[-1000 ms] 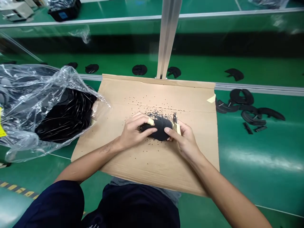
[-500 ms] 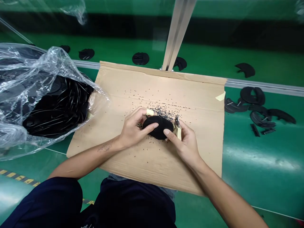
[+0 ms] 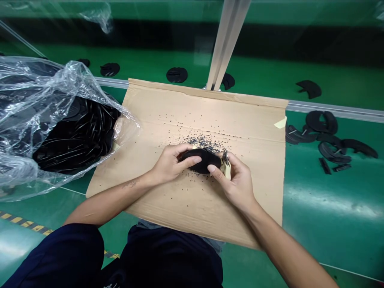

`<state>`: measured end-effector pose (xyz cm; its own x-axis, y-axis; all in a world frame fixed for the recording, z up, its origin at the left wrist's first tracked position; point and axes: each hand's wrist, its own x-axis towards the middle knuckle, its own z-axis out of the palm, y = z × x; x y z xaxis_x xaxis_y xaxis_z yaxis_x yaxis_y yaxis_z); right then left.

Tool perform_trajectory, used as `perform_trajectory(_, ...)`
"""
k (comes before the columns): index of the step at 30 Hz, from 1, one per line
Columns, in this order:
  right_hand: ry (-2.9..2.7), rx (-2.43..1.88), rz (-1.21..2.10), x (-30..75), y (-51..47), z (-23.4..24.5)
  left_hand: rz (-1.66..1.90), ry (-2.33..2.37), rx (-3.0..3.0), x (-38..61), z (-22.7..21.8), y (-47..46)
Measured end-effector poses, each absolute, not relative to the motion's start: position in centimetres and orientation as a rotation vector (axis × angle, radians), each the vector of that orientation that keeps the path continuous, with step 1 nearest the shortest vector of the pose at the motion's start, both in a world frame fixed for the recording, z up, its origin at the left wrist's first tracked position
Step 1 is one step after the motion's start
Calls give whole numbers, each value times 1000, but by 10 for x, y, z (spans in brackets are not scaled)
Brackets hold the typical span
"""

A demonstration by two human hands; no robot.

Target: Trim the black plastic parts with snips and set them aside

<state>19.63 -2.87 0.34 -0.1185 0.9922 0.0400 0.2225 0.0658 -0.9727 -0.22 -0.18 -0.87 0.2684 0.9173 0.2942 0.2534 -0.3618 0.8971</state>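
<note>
My left hand (image 3: 169,164) is closed round a black oval plastic part (image 3: 201,159), thumb on top, holding it over a brown cardboard sheet (image 3: 252,132). My right hand (image 3: 237,182) grips small cutters with cream handles (image 3: 225,165), the metal tip at the part's right edge; its thumb also touches the part. Tiny black trimmings (image 3: 204,141) lie scattered on the cardboard just beyond the hands.
A clear plastic bag (image 3: 39,116) full of black parts sits at the left. Loose black parts (image 3: 325,138) lie on the green surface at the right, and others (image 3: 177,74) on the belt beyond a metal rail (image 3: 336,109). A metal post (image 3: 223,44) rises behind the cardboard.
The view has shifted down since the first frame. The black part has tipped flatter between my hands, and the taped fingertip of my left hand is now hidden behind it.
</note>
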Motion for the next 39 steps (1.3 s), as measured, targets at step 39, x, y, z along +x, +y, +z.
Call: perform_trajectory(39,-1788,-925,706,194,-33,-6,1281,663,2242,-10,-1,-2)
